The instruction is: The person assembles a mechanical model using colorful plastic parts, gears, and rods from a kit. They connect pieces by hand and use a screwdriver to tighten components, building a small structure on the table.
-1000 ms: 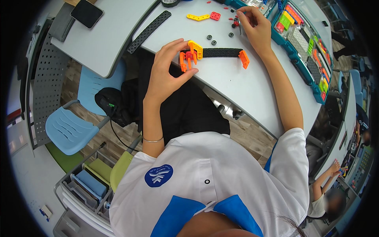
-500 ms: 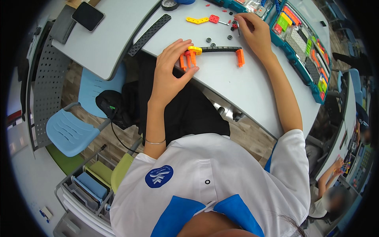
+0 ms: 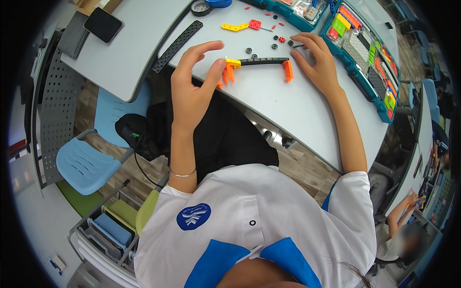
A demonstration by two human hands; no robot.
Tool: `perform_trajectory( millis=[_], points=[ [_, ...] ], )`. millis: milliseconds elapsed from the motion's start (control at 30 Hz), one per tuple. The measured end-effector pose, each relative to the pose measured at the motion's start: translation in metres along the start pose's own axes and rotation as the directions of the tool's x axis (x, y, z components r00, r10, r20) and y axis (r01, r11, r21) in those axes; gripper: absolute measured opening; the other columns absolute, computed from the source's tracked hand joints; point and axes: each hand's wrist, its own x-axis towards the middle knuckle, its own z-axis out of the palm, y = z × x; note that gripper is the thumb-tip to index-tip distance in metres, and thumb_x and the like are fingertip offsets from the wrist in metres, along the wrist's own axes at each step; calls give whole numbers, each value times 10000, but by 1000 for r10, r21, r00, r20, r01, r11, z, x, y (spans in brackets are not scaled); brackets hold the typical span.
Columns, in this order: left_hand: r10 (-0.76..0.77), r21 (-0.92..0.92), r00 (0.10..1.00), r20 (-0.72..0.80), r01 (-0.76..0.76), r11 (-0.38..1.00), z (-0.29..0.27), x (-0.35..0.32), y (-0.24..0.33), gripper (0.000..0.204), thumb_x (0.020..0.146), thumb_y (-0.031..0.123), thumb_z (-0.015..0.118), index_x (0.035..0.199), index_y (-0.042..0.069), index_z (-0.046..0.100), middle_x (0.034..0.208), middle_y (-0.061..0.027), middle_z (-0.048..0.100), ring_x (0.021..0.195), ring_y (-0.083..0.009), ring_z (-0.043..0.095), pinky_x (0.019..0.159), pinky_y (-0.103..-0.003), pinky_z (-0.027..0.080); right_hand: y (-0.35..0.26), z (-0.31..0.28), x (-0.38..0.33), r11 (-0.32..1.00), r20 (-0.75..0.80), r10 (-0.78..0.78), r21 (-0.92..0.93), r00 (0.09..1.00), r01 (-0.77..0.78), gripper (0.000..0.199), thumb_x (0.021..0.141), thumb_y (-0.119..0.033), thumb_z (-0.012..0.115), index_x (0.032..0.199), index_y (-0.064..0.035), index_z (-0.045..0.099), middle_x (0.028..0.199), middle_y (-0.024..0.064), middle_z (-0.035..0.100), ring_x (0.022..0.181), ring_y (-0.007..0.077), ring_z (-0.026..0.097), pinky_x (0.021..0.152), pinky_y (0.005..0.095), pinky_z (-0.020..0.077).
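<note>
A building-kit frame stands near the table's front edge: a black beam (image 3: pixel 264 61) with a yellow connector (image 3: pixel 233 63) and orange legs at its left end, and an orange leg (image 3: pixel 288 71) at its right end. Beside the yellow end is my left hand (image 3: pixel 192 91), open, thumb and fingers spread, the thumb tip close to the connector. My right hand (image 3: pixel 317 65) rests over the table with thumb and forefinger apart. A thin dark rod (image 3: pixel 298 46) shows in that gap; whether other fingers touch it is hidden. A red gear (image 3: pixel 282 40) and a small black wheel (image 3: pixel 290 43) lie by its fingertips.
Several small black wheels (image 3: pixel 274 46) lie behind the frame. Farther back are a yellow angled beam (image 3: pixel 234 27) and a red plate (image 3: pixel 255 24). A long black perforated beam (image 3: pixel 178 46) lies at left. A teal parts case (image 3: pixel 357 77) borders the right side.
My left hand has let go of the frame's yellow end and drawn back to the left, opening. My right hand has lowered toward me, its thumb and forefinger parting; the dark rod has turned.
</note>
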Motion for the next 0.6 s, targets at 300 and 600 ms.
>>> perform_trajectory(
  millis=[300,600],
  points=[
    [-40,362,850,525,-180,915,23,82,-10,203,914,105,674,1091,54,759,1085,-91,743,933,-193,678,864,-351,525,5,-6,-8,981,67,195,5,979,-196,280,897,20,651,1164,-65,666,1025,84,638,1000,247,609,823,329,534],
    [-183,404,713,677,-152,902,43,115,-13,163,819,112,782,939,7,749,864,-74,704,787,-151,646,759,-284,538,5,4,-5,968,-125,170,205,977,-142,224,970,54,528,1134,-31,655,1042,106,563,872,240,593,766,308,498]
  ],
)
